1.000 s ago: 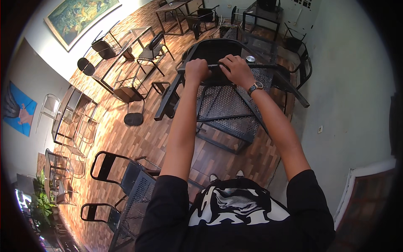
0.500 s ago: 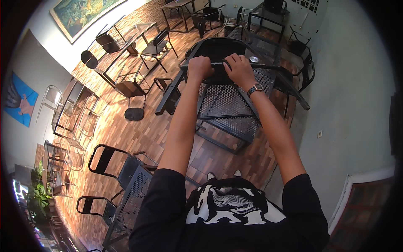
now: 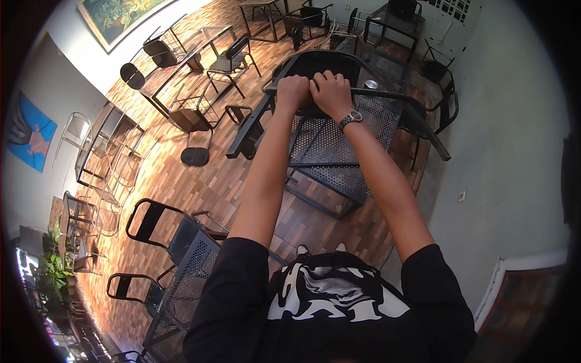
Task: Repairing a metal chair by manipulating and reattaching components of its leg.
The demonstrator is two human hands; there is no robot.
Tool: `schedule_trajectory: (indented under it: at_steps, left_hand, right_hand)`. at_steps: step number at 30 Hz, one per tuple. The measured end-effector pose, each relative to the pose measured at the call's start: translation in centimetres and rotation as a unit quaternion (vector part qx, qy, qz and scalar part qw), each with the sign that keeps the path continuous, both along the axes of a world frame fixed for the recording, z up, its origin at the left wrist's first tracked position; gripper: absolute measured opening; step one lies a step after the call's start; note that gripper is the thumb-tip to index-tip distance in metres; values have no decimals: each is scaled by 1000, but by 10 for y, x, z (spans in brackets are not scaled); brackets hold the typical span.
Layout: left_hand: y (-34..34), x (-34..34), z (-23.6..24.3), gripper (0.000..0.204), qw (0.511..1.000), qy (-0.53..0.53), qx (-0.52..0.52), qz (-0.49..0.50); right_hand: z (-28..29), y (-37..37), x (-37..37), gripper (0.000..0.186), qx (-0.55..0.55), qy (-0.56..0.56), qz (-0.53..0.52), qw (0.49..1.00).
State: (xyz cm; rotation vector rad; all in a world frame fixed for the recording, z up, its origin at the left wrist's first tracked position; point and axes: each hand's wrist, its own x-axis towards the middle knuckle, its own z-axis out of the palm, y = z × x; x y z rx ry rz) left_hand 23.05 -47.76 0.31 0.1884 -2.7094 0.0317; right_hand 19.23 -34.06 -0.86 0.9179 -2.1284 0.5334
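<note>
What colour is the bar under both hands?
Black. The bar shows best in the head view, right of the right hand.

Black short-sleeved T-shirt (image 3: 339,340) with swirling white print (image 3: 336,291), dark-strapped wristwatch (image 3: 350,119), pale-toed shoes (image 3: 341,247)

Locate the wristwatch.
In the head view, the wristwatch sits right of centre, strapped on just below the right hand, with the perforated tabletop behind it.
</note>
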Motion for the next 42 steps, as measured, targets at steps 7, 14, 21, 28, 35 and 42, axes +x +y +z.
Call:
schedule_trajectory:
  at_steps: [7, 14, 21, 28, 35, 42]
  left_hand:
    - [-5, 9, 13, 19, 998, -54, 7, -11]
    - [-26, 41, 18, 39, 998, 38, -44, 3]
    - [-60, 65, 24, 36, 865, -208, 410, 202]
    - [-66, 49, 7, 31, 910, -181, 303, 216]
    - [-62, 59, 18, 34, 900, -185, 346, 189]
    - [-57, 57, 12, 41, 924, -157, 279, 208]
  right_hand:
    - [0, 44, -25, 17, 18, 44, 109, 993]
    - [-2, 41, -28, 23, 0, -17, 34, 999]
    - [16, 13, -19, 38, 34, -155, -45, 986]
    - [6, -41, 2, 26, 24, -38, 0, 999]
    - [0, -25, 4, 16, 13, 70, 214, 974]
    - [1, -38, 10, 19, 50, 14, 73, 996]
